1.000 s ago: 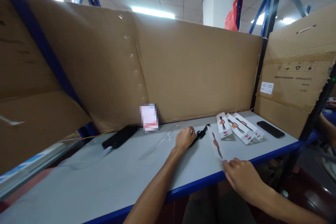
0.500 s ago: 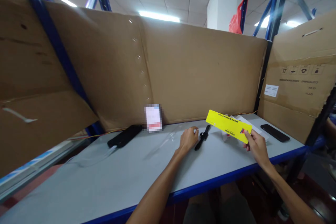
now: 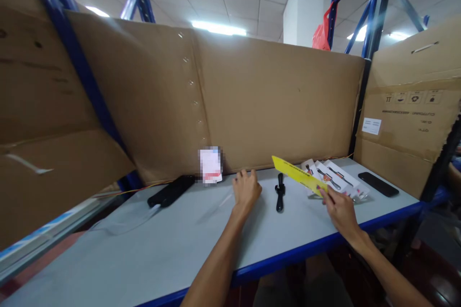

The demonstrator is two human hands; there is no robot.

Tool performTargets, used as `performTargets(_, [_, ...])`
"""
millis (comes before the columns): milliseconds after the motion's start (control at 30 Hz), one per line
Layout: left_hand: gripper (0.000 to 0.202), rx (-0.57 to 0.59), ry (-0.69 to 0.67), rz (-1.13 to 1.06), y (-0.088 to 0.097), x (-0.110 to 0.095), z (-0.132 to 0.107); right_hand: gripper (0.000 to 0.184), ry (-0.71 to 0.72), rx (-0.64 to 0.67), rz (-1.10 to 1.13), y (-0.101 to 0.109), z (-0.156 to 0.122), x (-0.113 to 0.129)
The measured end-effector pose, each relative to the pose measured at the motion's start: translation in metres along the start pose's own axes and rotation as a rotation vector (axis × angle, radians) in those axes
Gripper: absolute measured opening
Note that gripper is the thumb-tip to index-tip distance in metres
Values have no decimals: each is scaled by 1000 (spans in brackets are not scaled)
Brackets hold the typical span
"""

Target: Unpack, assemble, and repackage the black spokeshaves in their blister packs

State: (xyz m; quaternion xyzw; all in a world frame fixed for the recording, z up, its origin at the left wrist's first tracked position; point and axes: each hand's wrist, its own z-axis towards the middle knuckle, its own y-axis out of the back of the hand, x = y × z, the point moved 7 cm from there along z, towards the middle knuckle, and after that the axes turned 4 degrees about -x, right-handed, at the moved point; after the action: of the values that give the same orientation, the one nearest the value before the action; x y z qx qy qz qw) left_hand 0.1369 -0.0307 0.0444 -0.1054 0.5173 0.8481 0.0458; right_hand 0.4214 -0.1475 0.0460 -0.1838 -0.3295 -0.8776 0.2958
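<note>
My right hand (image 3: pixel 340 211) pinches one end of a flat yellow card (image 3: pixel 297 176) printed with woodworking-tool lettering. The card is tilted above the table, so its face shows only narrowly. On the tabletop just left of the card lies a black spokeshave (image 3: pixel 280 194), its two handles pointing toward and away from me. To the left of that tool, my left hand (image 3: pixel 247 189) reaches down to the table with fingers apart. Clear plastic film (image 3: pixel 219 206) lies close beside that hand; whether the fingers touch it, I cannot tell.
White boxes (image 3: pixel 333 177) with tool pictures sit behind my right hand. A black phone (image 3: pixel 378 184) lies right of them. At left is a black device (image 3: pixel 171 192) with a white cable. A blurred white card (image 3: pixel 211 165) leans against the cardboard wall (image 3: pixel 270 105).
My left hand has moved left, away from the spokeshave, which now lies turned more straight toward me. The yellow card has tilted flatter and shifted left with my right hand, exposing the boxes.
</note>
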Motion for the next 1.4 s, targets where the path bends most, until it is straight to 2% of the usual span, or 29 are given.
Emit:
performTargets(100, [33,107,83,85,-7,26,2,38,220,105,-307,-15,-6,28])
performTargets(200, [33,210,118,119,-15,45,5,36,298,299,-520,-38,-11,57])
performTargets(267, [35,241,127,130,-16,51,7,36,366,409,-552,-55,-16,81])
performTargets(367, [36,257,132,140,-13,54,10,35,478,537,-482,-81,-27,116])
performTargets(467, [37,266,127,149,-11,53,9,31,511,613,-400,-99,-37,135])
performTargets(567, [36,277,121,154,-12,52,7,32,479,611,-368,-105,-39,135])
performTargets(700, [34,291,128,139,-17,49,5,35,456,609,-368,-104,-35,123])
performTargets(800, [34,315,132,116,-19,47,5,29,478,614,-367,-108,-35,120])
performTargets(967, [34,348,92,106,-19,39,5,23,588,643,-303,-133,-46,134])
performTargets(1067, [37,338,27,96,-18,30,5,22,625,669,-276,-151,-48,142])
performTargets(1133, [41,324,4,95,-16,27,5,23,635,655,-278,-155,-47,145])
performTargets(1233, [41,301,13,100,-14,30,5,22,661,594,-290,-147,-44,145])
performTargets(1400, [29,281,70,52,-16,39,6,27,623,483,-205,-110,-35,126])
